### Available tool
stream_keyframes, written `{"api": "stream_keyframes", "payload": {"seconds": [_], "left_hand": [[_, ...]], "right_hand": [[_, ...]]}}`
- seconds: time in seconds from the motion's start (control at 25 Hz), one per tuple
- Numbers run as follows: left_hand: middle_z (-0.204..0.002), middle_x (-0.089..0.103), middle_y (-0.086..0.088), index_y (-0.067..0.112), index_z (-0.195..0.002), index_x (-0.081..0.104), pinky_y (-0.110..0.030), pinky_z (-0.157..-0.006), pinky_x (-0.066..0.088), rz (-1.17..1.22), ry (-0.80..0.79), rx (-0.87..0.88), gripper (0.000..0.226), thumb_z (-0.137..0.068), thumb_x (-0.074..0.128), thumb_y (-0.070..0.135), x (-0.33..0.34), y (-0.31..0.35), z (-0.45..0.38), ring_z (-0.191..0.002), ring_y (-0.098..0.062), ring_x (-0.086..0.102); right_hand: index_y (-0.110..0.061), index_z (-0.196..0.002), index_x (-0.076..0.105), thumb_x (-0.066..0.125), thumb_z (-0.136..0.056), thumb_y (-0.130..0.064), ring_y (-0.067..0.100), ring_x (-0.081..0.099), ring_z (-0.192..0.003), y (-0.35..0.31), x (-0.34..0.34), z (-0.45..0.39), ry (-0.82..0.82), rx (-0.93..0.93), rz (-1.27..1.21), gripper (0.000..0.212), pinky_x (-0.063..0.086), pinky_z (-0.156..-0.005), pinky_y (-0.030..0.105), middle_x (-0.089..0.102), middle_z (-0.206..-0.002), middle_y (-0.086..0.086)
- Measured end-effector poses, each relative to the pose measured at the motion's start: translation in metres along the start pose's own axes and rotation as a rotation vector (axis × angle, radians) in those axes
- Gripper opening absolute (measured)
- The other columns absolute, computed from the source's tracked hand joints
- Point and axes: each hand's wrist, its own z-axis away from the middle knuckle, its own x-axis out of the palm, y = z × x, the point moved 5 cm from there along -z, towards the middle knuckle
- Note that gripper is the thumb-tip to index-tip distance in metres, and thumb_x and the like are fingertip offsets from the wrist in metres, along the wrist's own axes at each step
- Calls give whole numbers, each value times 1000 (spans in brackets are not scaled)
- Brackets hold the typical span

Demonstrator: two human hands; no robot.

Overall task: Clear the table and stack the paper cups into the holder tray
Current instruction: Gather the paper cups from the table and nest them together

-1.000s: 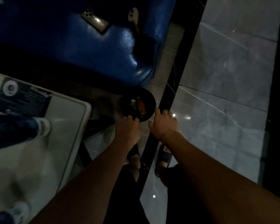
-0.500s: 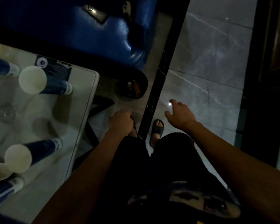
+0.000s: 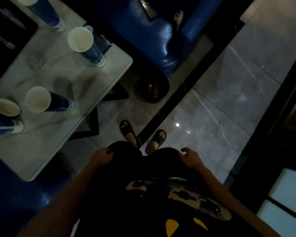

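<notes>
Now standing beside the pale rectangular counter (image 3: 109,69), left hand (image 3: 101,157) and right hand (image 3: 189,158) loosely curled at the thighs, each grip empty, probably between reaches, with blue-and-white paper cups (image 3: 85,45) upright and unstacked on the counter, no holder tray in view.

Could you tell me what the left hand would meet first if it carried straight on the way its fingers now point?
The left hand rests on the thigh, fingers pointing forward and down. Straight on it would probably pass the knee and reach the left sandalled foot on the floor, though depth is unclear.
</notes>
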Motion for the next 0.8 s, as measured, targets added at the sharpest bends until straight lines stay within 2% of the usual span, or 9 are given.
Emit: {"api": "stream_keyframes", "payload": {"seconds": [0.2, 0.32, 0.44, 0.56, 0.64, 0.72, 0.8], "left_hand": [[-125, 64, -16, 2, -112, 67, -29, -94, 42, 297, -6, -136, 32, -96, 51, 25, 29, -49, 24, -115, -28, 59], [-119, 66, -12, 7, -107, 69, -26, -89, 40, 533, 55, -175, 28, -94, 54, 26, 40, -75, 40, -105, -22, 60], [-107, 67, -8, 7, -103, 70, -23, -85, 38, 711, 113, -175, 25, -93, 53, 23, 50, -97, 54, -96, -18, 58], [-99, 68, -9, 1, -98, 71, -25, -80, 42, 865, 127, -172, 28, -93, 54, 24, 63, -126, 61, -92, -21, 62], [-91, 68, -9, 1, -89, 71, -27, -79, 44, 929, 102, -177, 29, -92, 55, 26, 78, -162, 69, -88, -22, 63], [-81, 64, -7, 10, -75, 65, -27, -74, 44, 994, 92, -189, 23, -89, 56, 26, 96, -195, 75, -82, -20, 61], [-78, 60, -10, 11, -78, 62, -25, -62, 41, 1056, 90, -214, 17, -90, 55, 21, 109, -222, 84, -73, -19, 57]], "right_hand": [[-15, -127, 62, 57, -94, -42, 30, 64, -113, -24, -2, -3, 31, -54, 65, 43, 46, -91, 30, 69, -120, 16], [-14, -119, 66, 59, -93, -41, 29, 66, -108, -41, 3, -9, 44, -77, 114, 39, 47, -87, 27, 71, -114, 14], [-9, -110, 69, 61, -91, -37, 36, 69, -101, -57, 10, -17, 75, -82, 88, 35, 54, -90, 41, 73, -105, 18], [-3, -99, 67, 56, -96, -30, 35, 68, -79, -77, 23, -4, 79, -57, 73, 29, 50, -71, 37, 73, -91, 18], [-3, -102, 65, 54, -97, -29, 30, 64, -72, -93, 44, 8, 84, -31, 76, 29, 47, -66, 34, 70, -85, 14], [-5, -105, 64, 54, -97, -29, 29, 64, -74, -113, 66, 22, 72, -30, 108, 27, 47, -67, 34, 69, -85, 12], [-7, -107, 63, 54, -97, -29, 28, 64, -75, -136, 91, 29, 70, -64, 132, 26, 47, -68, 34, 70, -88, 13]]}}
